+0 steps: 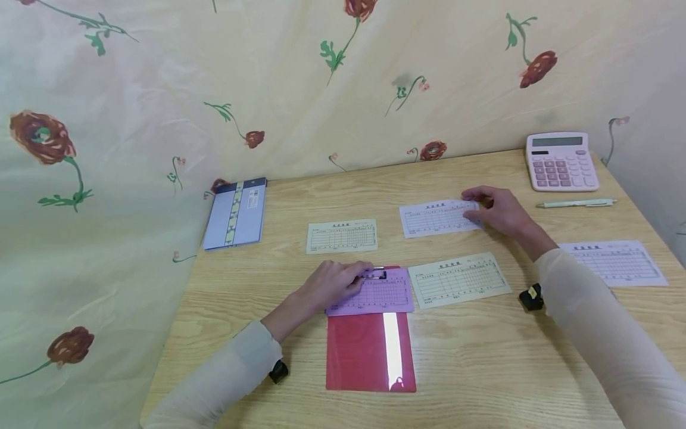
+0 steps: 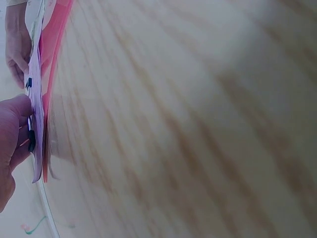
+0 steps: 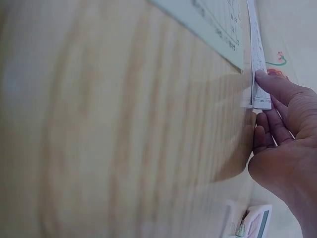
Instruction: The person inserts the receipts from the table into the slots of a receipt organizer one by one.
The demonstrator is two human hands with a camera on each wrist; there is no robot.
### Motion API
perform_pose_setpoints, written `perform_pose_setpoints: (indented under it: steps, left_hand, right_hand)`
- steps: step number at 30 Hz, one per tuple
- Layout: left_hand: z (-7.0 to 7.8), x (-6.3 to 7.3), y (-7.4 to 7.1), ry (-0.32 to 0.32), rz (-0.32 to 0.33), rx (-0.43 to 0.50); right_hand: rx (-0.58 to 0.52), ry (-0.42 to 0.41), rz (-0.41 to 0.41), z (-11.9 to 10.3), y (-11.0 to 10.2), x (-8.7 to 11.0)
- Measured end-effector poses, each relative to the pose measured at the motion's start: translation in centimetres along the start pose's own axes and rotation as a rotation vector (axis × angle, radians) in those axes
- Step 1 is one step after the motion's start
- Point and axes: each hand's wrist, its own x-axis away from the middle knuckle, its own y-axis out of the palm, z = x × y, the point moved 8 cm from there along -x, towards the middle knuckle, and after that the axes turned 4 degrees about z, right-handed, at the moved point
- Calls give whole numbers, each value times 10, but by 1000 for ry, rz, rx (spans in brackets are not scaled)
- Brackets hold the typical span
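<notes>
My left hand (image 1: 334, 283) grips the metal clip (image 1: 375, 274) at the top of a red clipboard (image 1: 356, 351). Purple printed forms (image 1: 388, 295) lie across the clipboard's upper part, under that clip. In the left wrist view, the thumb and fingers of my left hand (image 2: 12, 131) are bent about the clip, against the purple forms (image 2: 35, 114). Farther back on the right, my right hand (image 1: 498, 211) pinches the right end of a white printed form (image 1: 436, 218). The right wrist view shows the thumb on top of this white form (image 3: 258, 91), other fingers below its edge.
Pale green forms lie behind the clipboard (image 1: 342, 236) and to its right (image 1: 461, 280). Another white form (image 1: 616, 262) is partly behind my right forearm. A pink calculator (image 1: 561, 162) and a pen (image 1: 576, 204) lie back right, a blue-white booklet (image 1: 236, 214) back left.
</notes>
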Motion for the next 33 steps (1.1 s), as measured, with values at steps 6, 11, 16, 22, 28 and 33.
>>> perform_pose_setpoints:
  steps: [6,11,16,22,28,33]
  left_hand:
    - [0,0,0,2,1,0]
    - [1,0,-2,11,11,4]
    - [1,0,-3,17,17,-4]
    - [1,0,-2,15,17,-2]
    - [1,1,-1,25,27,2]
    - [2,1,-3,32,40,-5]
  right_hand:
    - [16,7,6,-1,0,0]
    - [36,15,3,-1,2,-2]
    - [61,22,1,1,2,-4]
    - [71,19,-14,0,3,-5]
    - [92,21,-23,-1,3,-5]
    - [111,20,-29,-4,3,-5]
